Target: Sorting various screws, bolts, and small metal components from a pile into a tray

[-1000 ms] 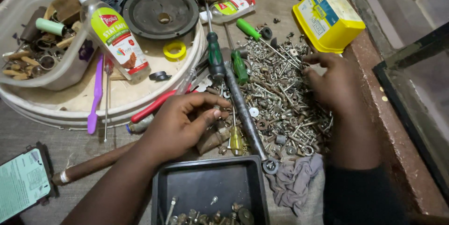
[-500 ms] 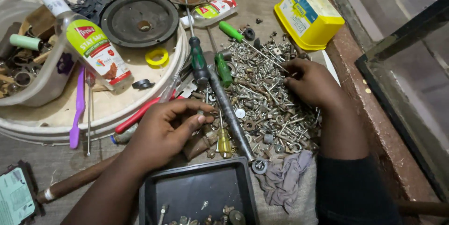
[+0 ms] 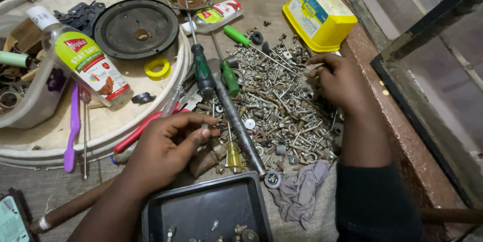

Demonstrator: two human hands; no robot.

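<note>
Two hands: our left hand (image 3: 168, 144) pinches a small silver screw (image 3: 205, 127), tip up, just above the black metal tray (image 3: 201, 209); right hand (image 3: 339, 81), fingers loosely curled, nothing gripped, rests on scattered silver screw pile (image 3: 282, 106).

Worn grey wood table (image 3: 45, 191) w/ reddish stone ledge (image 3: 402, 121) & dark-framed glass pane (image 3: 443, 35) at right.

the left hand (image 3: 168, 144) lies palm down, forearm running in from the lower left, thumb and forefinger pinched together. the right hand (image 3: 339, 83) reaches forward, sleeve at the wrist, fingers (image 3: 316, 71) curled downward.
</note>
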